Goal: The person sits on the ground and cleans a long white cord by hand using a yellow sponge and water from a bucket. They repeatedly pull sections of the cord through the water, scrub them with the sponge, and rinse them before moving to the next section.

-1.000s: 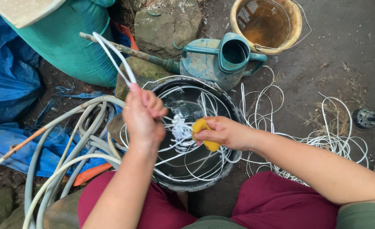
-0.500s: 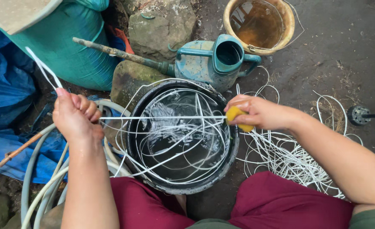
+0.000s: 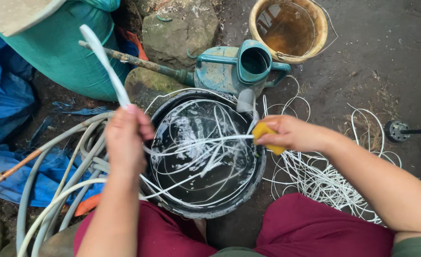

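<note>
The left hand [image 3: 125,143] grips a long white plastic strip [image 3: 106,66]. The strip runs sideways across the round black water tub [image 3: 248,188] to the right hand [image 3: 291,134], which squeezes a yellow sponge [image 3: 266,135] around it.

No labels, signs or screens show anywhere in this view. The only package-like thing is a large bulging green woven sack [image 3: 53,57] at the upper left, standing on the dirt ground beside a mossy grey rock [image 3: 179,28]; its surface is plain green, with nothing printed on it visible.
</note>
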